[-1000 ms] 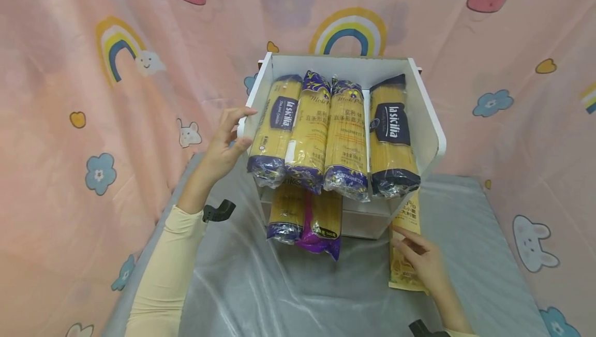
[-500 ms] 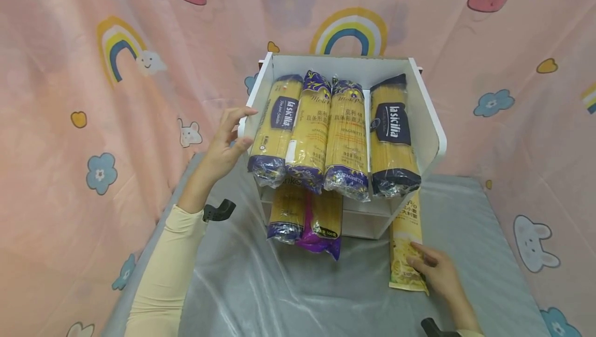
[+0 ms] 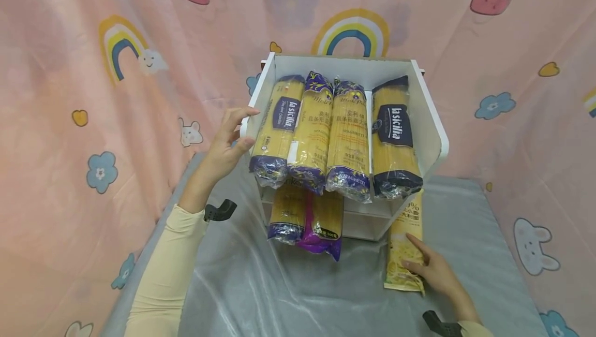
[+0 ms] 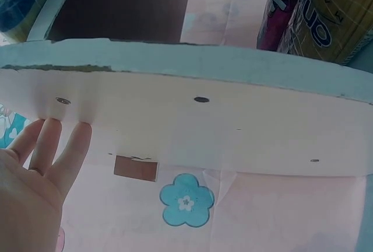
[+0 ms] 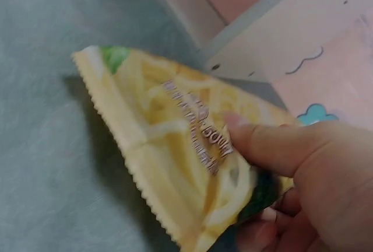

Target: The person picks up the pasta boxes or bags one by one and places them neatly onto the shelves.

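Observation:
My right hand (image 3: pixel 435 269) pinches a long yellow spaghetti packet (image 3: pixel 404 241) at the right of a white shelf rack (image 3: pixel 430 125). In the right wrist view, the thumb lies across the printed face of the packet (image 5: pixel 175 123) and the other fingers curl beneath it; its crimped end points away from the hand. My left hand (image 3: pixel 223 145) holds the upper left side panel of the rack at its edge. The left wrist view shows straight fingers (image 4: pixel 73 153) against the panel's outer face (image 4: pixel 157 118), the thumb hidden.
Several clear-wrapped spaghetti packs (image 3: pixel 346 140) lie side by side on the top tier. Below, a blue-ended pack (image 3: pixel 287 218) and a purple-ended pack (image 3: pixel 326 223) jut from the lower tier. Grey cloth (image 3: pixel 288 295) covers the table; a pink patterned curtain (image 3: pixel 223 57) hangs behind.
My right hand has slid down along the yellow packet toward its near end, and that end has shifted slightly left. My left hand stays on the side panel.

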The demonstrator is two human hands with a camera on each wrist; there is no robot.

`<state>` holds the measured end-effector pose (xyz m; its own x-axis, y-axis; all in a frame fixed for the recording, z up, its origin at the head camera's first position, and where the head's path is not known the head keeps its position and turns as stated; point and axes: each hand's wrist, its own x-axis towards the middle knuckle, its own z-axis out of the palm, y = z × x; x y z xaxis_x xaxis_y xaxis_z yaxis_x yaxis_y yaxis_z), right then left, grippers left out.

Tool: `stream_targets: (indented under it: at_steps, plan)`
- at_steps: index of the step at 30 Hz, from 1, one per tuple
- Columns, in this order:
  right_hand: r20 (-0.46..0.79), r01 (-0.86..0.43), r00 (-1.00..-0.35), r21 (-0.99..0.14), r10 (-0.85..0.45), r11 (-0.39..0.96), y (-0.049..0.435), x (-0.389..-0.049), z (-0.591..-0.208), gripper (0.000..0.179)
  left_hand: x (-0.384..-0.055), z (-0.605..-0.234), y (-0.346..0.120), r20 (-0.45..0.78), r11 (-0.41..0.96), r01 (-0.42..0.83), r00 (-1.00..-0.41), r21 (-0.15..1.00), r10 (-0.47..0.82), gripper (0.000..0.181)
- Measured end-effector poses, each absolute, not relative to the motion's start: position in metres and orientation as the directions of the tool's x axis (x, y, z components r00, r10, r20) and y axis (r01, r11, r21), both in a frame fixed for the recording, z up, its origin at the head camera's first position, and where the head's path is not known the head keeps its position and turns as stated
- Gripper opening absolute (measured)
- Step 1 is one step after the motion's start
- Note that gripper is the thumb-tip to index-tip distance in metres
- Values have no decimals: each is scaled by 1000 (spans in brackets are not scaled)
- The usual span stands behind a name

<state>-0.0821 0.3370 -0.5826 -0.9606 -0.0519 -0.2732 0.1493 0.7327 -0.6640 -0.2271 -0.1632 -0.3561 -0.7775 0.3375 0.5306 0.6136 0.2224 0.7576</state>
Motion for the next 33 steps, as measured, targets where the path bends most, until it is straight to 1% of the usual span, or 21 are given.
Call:
stream_targets:
  at_steps: [2, 4, 7, 9, 10, 15, 21, 26, 29, 33]
  plan:
    - [-243, 106, -966, -681, -87, 724, 338, -83, -580, 78, -227, -356, -163, 532, 221, 614, -777, 758, 335, 86]
    - [-246, 89, -959, -732, -140, 676, 340, -84, -577, 77, -227, -356, -162, 536, 222, 617, -776, 755, 333, 86]
    - [-301, 121, -929, -796, -214, 593, 342, -87, -572, 79, -226, -356, -162, 537, 220, 617, -776, 756, 332, 86]
    - [-348, 176, -906, -826, -240, 535, 344, -88, -570, 80, -226, -356, -162, 533, 222, 615, -777, 757, 334, 86]
    - [-372, 207, -899, -825, -231, 526, 344, -88, -569, 81, -225, -356, -162, 531, 223, 613, -778, 758, 335, 86]
    - [-360, 247, -913, -863, -192, 441, 345, -82, -570, 76, -225, -355, -161, 521, 227, 606, -783, 762, 339, 86]
    - [-293, 248, -946, -929, -138, 274, 348, -72, -571, 61, -225, -354, -161, 527, 228, 611, -780, 758, 338, 87]
    - [-262, 248, -954, -963, -148, 107, 351, -69, -564, 56, -225, -354, -162, 527, 226, 610, -781, 760, 335, 87]
    - [-231, 217, -964, -970, -130, 112, 351, -69, -556, 54, -225, -354, -162, 525, 227, 608, -782, 761, 335, 87]
    - [-184, 168, -979, -971, -86, 169, 349, -69, -548, 53, -226, -355, -161, 521, 226, 604, -785, 765, 334, 87]
